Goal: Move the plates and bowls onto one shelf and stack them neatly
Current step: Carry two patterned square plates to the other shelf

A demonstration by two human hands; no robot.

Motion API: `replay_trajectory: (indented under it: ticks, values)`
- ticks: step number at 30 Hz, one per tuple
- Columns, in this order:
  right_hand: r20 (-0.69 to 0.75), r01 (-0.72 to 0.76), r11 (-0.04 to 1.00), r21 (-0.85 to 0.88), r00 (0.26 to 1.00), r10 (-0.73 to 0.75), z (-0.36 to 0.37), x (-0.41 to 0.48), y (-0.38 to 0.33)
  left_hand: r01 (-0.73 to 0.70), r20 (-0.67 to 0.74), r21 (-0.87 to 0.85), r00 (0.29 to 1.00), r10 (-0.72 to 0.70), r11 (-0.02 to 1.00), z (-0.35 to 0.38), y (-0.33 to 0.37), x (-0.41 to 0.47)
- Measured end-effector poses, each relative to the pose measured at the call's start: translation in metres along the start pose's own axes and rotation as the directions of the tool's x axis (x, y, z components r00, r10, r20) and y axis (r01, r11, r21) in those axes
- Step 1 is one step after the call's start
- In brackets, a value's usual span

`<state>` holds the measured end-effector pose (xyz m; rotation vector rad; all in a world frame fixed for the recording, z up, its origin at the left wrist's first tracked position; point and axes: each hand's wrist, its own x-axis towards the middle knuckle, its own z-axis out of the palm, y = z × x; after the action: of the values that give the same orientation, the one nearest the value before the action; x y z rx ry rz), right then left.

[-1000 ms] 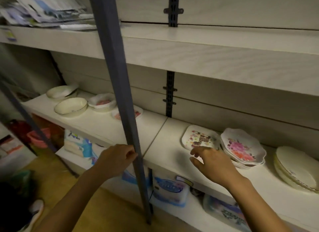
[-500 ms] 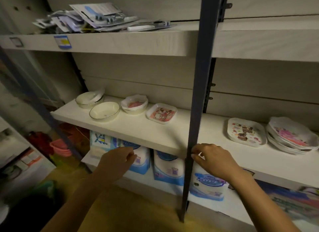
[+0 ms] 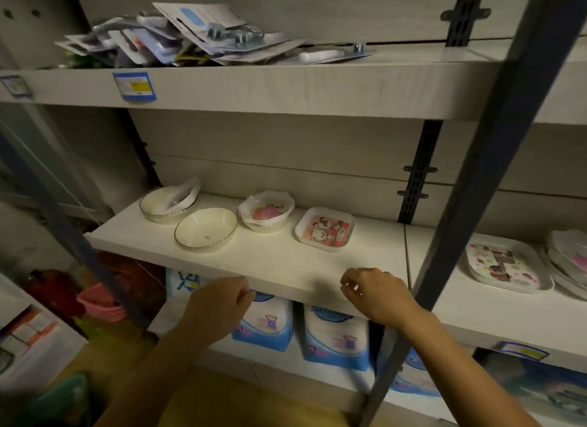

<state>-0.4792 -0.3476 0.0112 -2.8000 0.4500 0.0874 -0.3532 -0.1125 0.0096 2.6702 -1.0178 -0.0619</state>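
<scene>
1. Two bare hands, both holding nothing. The left hand [image 3: 219, 306], fingers loosely curled, hangs well left of the dark blue metal upright post [image 3: 476, 204], just in front of the white middle shelf board [image 3: 286, 268]. The right hand [image 3: 374, 295], fingers likewise loosely bent, hovers over that board's front edge, just left of the post.
2. Small square white plate with a pink cartoon print [image 3: 324, 229]: on the board, left of the post, the nearest dish to it on that side.
3. Stack of white scalloped bowls with a pink print [image 3: 266, 212]: next further left.
4. Round cream bowl with a thin dark rim [image 3: 205, 229]: further left again, towards the front.
5. Clear glass bowl with a white dish tilted inside it [image 3: 168, 202]: furthest left of the post, at the back.
6. Rectangular white plate with a cartoon print [image 3: 508, 268]: right of the post, on the adjoining board.
7. Stack of white scalloped plates with a pink flower print [image 3: 568, 258]: further right, cut off by the frame edge.
8. Heap of carded blister packs [image 3: 197, 36]: upper shelf, left of the post.
9. Blue-and-white soft packs [image 3: 336, 337]: lower shelf, left of the post's foot.
</scene>
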Motion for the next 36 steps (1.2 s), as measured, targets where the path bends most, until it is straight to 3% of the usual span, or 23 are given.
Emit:
replay_trajectory:
  ticks: [8,19,24,31,36]
  values:
    - [-0.037,-0.261,0.965,-0.018,0.965,0.26,0.008,0.092,0.0,-0.105,0.069,0.096,0.993,0.099,0.99,-0.01,-0.037,0.084]
    - [-0.063,-0.596,0.803,-0.009,0.802,0.594,0.016,0.154,0.031,-0.226,0.153,0.006,0.963,0.223,0.974,-0.006,-0.05,0.187]
    - [-0.052,-0.678,0.735,0.019,0.733,0.678,0.027,0.183,0.033,-0.285,0.258,-0.016,0.925,0.28,0.958,0.009,-0.054,0.212]
    - [0.148,-0.735,0.673,-0.082,0.659,0.738,0.035,0.206,0.03,-0.324,0.301,-0.003,0.902,0.309,0.946,0.017,-0.06,0.222]
    - [0.084,-0.739,0.661,-0.128,0.657,0.75,0.032,0.212,0.032,-0.327,0.341,-0.028,0.885,0.317,0.945,0.019,-0.062,0.226]
